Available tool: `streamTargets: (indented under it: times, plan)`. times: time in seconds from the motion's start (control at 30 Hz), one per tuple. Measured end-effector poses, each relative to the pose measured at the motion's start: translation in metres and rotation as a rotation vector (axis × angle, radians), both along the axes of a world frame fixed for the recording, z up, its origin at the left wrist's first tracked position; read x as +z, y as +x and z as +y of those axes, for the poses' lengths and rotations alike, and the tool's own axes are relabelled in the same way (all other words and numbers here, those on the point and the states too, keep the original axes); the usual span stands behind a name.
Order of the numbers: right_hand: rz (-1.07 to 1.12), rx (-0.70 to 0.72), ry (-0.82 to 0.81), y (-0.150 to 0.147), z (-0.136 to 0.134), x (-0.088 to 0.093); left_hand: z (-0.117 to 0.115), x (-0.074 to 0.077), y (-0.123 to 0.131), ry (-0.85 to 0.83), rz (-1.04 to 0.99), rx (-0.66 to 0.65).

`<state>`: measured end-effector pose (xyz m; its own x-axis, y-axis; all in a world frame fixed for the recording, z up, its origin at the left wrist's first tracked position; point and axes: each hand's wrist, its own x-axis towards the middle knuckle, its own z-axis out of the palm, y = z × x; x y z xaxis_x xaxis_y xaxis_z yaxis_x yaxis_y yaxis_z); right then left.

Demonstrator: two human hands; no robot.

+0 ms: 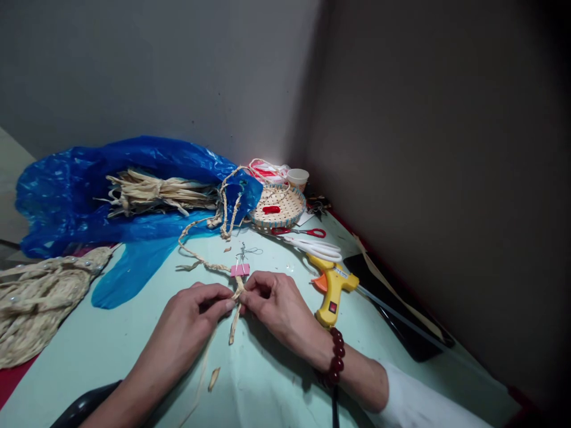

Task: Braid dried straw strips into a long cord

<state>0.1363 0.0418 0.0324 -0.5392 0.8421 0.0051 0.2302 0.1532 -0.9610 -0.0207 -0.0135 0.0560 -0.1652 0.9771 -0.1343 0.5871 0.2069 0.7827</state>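
Observation:
A pink binder clip (239, 270) grips a braid of pale dried plant strands (241, 284) near the middle of the table. My left hand (196, 306) pinches a strand just below the clip, between thumb and forefinger. Close against it, my right hand (276, 306) pinches the braid from the other side. Loose strand ends hang down between the two hands. From the clip the finished braid (196, 257) curls away to the left and back toward the blue bag. The exact strands under my fingertips are partly hidden.
A blue plastic bag (66, 190) holds a bundle of dried strands (160, 193). Behind my right hand lie a yellow glue gun (332, 291), red-handled scissors (312, 232), a woven basket (285, 205) and a cup (298, 177). A woven piece with beads (40, 309) lies left.

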Motion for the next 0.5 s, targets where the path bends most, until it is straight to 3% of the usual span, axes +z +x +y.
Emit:
streamTargets:
  times: [0.1,0.33,0.5]
  plan:
    - [-0.023,-0.023,0.031,0.000,-0.001,0.001,-0.003,0.001,0.005,-0.044,-0.127,0.020]
    - [0.013,-0.097,0.029,-0.003,-0.003,0.002,-0.009,-0.002,0.025,-0.076,-0.456,0.284]
    - [0.072,-0.098,-0.088,-0.005,-0.003,0.004,-0.010,-0.008,0.029,-0.023,-0.387,0.310]
